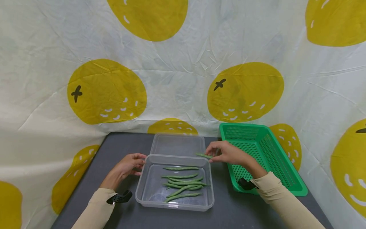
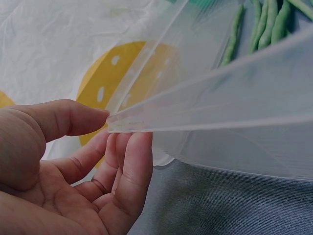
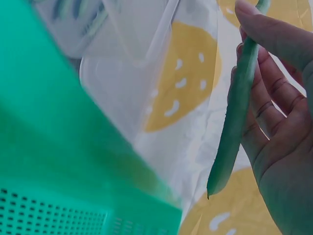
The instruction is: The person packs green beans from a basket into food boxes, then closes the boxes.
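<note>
My left hand point(image 1: 127, 167) pinches the rim at the far left corner of a clear plastic container point(image 1: 175, 205). In the left wrist view the thumb lies over that rim, with fingers underneath it. Several green beans point(image 1: 185, 183) lie on the container's floor, mostly side by side with some crossing. My right hand point(image 1: 226, 152) holds a single green bean point(image 3: 235, 112) between thumb and fingers, above the container's far right corner. The bean's lower end hangs free in the right wrist view.
Directly behind the container lies a clear lid point(image 1: 177, 144). A green perforated basket point(image 1: 286, 156) stands on the right, under the right forearm. The dark table point(image 1: 123, 143) meets a fabric backdrop point(image 1: 177, 89) printed with yellow fruit.
</note>
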The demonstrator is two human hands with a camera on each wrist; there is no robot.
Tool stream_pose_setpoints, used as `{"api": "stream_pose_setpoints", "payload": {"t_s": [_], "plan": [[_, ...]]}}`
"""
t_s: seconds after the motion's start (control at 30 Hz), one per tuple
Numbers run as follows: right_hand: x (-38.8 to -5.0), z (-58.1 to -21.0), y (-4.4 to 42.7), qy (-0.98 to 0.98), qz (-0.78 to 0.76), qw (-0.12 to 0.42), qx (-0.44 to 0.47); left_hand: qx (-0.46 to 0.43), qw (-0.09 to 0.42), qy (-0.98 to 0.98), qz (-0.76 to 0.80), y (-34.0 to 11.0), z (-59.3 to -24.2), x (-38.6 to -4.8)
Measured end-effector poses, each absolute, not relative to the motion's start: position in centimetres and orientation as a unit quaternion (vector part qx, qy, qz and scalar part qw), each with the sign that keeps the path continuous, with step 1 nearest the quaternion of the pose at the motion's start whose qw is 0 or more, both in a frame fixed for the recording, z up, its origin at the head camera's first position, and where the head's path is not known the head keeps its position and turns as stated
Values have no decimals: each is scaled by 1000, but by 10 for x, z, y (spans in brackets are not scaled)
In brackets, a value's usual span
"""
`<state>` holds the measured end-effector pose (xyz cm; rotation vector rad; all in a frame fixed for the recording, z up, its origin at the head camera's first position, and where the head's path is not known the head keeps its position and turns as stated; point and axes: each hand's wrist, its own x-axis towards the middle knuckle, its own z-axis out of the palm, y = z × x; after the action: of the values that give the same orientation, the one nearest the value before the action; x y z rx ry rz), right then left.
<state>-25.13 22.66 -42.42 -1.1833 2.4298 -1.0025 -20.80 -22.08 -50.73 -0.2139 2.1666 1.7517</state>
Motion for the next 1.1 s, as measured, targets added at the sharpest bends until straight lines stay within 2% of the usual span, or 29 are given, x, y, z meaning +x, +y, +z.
{"api": "stream_pose_setpoints", "payload": {"t_s": [0.7,1.1], "plan": [[-240,-434,169,793,-327,167,-486,-68,174,762,619,-222,-508,-210],[-231,-442,148,787,-322,187,-492,-68,174,761,621,-222,-509,-209]]}}
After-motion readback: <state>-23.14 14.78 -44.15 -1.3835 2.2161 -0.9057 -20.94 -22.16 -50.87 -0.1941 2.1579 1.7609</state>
